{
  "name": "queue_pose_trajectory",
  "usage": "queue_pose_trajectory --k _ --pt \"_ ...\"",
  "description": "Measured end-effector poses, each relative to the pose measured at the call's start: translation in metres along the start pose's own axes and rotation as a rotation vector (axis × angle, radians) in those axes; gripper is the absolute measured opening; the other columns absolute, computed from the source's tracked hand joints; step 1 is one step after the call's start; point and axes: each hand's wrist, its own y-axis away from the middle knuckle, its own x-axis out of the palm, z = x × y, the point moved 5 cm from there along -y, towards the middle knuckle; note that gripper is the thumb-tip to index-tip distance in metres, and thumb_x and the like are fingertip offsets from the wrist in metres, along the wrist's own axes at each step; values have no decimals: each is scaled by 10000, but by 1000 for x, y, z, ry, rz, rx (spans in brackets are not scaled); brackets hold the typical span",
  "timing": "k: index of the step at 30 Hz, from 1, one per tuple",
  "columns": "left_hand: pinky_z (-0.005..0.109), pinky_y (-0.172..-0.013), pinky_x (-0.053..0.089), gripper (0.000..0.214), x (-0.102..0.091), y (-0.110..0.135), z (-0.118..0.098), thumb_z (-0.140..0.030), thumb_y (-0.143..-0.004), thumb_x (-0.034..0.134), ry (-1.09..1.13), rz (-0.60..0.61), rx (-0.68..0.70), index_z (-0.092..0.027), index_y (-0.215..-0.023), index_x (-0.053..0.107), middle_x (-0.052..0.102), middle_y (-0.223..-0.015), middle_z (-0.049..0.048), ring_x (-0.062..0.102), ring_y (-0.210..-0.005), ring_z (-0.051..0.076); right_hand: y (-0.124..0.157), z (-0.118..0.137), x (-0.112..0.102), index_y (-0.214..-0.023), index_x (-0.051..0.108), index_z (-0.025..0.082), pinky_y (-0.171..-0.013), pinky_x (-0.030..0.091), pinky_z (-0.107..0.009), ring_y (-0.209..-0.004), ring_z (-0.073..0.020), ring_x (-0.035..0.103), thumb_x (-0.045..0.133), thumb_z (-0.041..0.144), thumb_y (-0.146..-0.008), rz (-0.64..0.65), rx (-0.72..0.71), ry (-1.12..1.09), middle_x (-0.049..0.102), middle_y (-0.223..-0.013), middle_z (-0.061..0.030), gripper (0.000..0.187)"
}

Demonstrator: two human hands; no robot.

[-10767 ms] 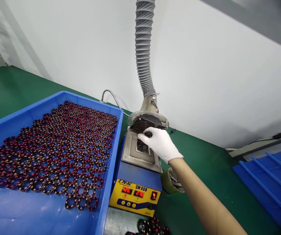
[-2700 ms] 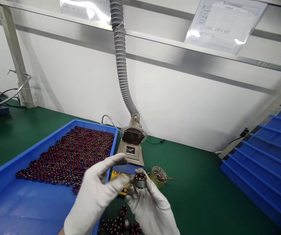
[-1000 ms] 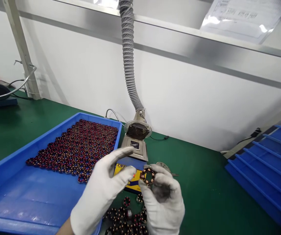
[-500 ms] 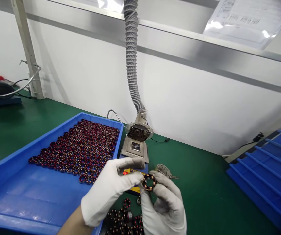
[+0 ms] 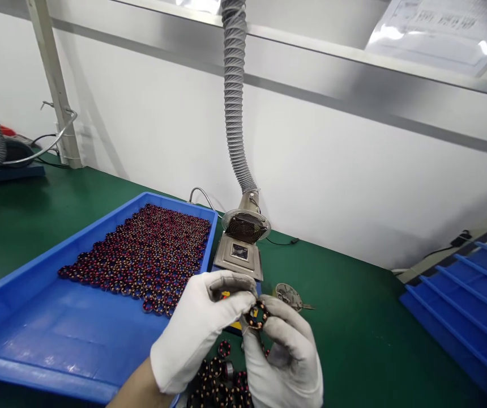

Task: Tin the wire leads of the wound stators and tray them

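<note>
A small ring-shaped stator (image 5: 252, 324), black with copper windings, is held up between my white-gloved hands. My right hand (image 5: 288, 354) grips its right side and lower edge between thumb and fingers. At its upper left, the thumb and forefinger of my left hand (image 5: 196, 326) are pinched together against the ring; whatever lies right between those tips is hidden. Below my hands, a loose heap of similar stators (image 5: 220, 391) lies on the green table, partly covered by the gloves. One single stator (image 5: 223, 348) sits just above the heap.
At left, a blue tray (image 5: 77, 377) holds tightly packed rows of stators. Behind my hands stands a solder pot (image 5: 239, 252) under a fume hood with a grey hose (image 5: 235, 102). A round metal dish (image 5: 288, 296) is beside it. Blue ribbed trays (image 5: 464, 306) stand at right.
The view has shifted slightly, so the surroundings sit a little to the right. My left fingertips have closed in tighter on the stator, which is tilted a bit differently.
</note>
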Motion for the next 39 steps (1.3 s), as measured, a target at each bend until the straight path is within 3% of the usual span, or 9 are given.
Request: queue_pose_trajectory --k 4,7,12,18,25,28,33,36,39 --pt "162 -681 499 105 -5 -1 -1 -168 -673 762 45 -80 37 -166 -766 714 711 -754 10 635 -711 106 -2 0 2 -981 550 266 -817 519 -295 -943 -158 602 642 3 -729 47 0 -23 576 -1040 -23 375" --pt "152 -745 498 178 -13 -1 -7 -234 -675 782 115 -181 111 -202 -838 719 722 -831 -2 648 -791 106 -1 -1 2 -987 540 267 -813 523 -304 -933 -160 607 642 -6 -731 49 31 -25 576 -1029 -24 388" --pt "157 -722 502 142 0 0 -1 -166 -701 747 53 32 -21 -169 -841 723 722 -818 22 651 -783 116 3 -3 3 -992 545 263 -831 518 -306 -964 -169 601 652 7 -729 92 9 -16 577 -1053 -34 383" --pt "125 -730 499 111 -16 -3 -6 -205 -687 779 191 -155 127 -210 -788 731 723 -769 -25 648 -736 79 2 -4 4 -981 528 261 -805 529 -313 -918 -167 611 665 14 -729 109 26 -5 573 -1023 -31 378" --pt "123 -754 501 132 -6 -2 -4 -178 -756 727 34 48 14 -218 -881 715 723 -874 -22 655 -832 87 -1 -4 3 -977 531 236 -819 524 -302 -948 -163 599 648 -3 -734 106 32 -28 567 -1032 -39 360" --pt "101 -726 502 125 -8 -5 -1 -191 -735 749 63 -49 49 -223 -851 717 721 -834 -35 656 -789 70 -3 -3 3 -965 540 214 -800 533 -307 -918 -164 604 649 -16 -725 101 6 -44 581 -1004 -50 350" --pt "76 -776 494 164 -34 3 -16 -267 -725 763 123 -375 278 -282 -879 708 716 -858 -80 657 -815 49 -4 -1 3 -947 529 221 -744 550 -270 -907 -161 608 656 16 -720 105 114 -131 594 -969 -51 331" --pt "65 -755 493 155 -46 19 -29 -272 -770 717 -127 -360 333 -333 -910 690 716 -873 -103 662 -813 46 -3 -5 2 -990 545 244 -769 552 -251 -918 -148 618 656 39 -725 128 276 -236 614 -983 -39 353" --pt "85 -732 492 152 -57 39 -30 -251 -793 665 -704 -201 469 -351 -907 672 710 -878 -103 658 -787 62 -7 -20 0 -931 622 252 -773 548 -243 -894 -154 639 689 99 -722 178 454 -288 657 -964 -27 268"
